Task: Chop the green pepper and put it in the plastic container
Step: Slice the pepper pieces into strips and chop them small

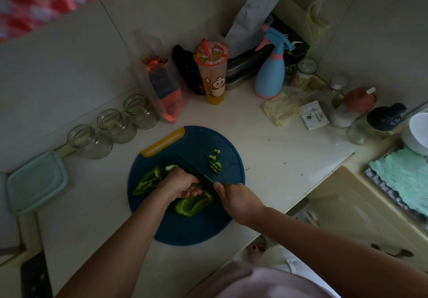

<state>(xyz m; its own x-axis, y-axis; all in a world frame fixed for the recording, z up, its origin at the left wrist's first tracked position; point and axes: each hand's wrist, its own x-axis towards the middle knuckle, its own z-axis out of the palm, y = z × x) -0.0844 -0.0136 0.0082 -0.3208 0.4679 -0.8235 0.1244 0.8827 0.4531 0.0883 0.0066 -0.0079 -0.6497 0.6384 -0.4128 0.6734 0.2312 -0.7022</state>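
A round dark blue cutting board [192,228] with a yellow handle lies on the counter. On it are large green pepper pieces: one at the left [148,180] and one in front [193,204]. My left hand [183,185] has its fingers curled over a pepper piece, holding it down. My right hand [234,197] grips the handle of a dark knife [190,167] whose blade lies right beside my left fingers. Several chopped pepper bits [215,163] lie on the board's far right. A pale green plastic container [37,180] sits at the far left.
Three glass jars [111,126] line the wall left of the board. A drink cup [212,73], a blue spray bottle [272,71], bags and small jars crowd the back corner. The counter edge [301,196] runs to the right, with a sink area and a green cloth [403,177] beyond.
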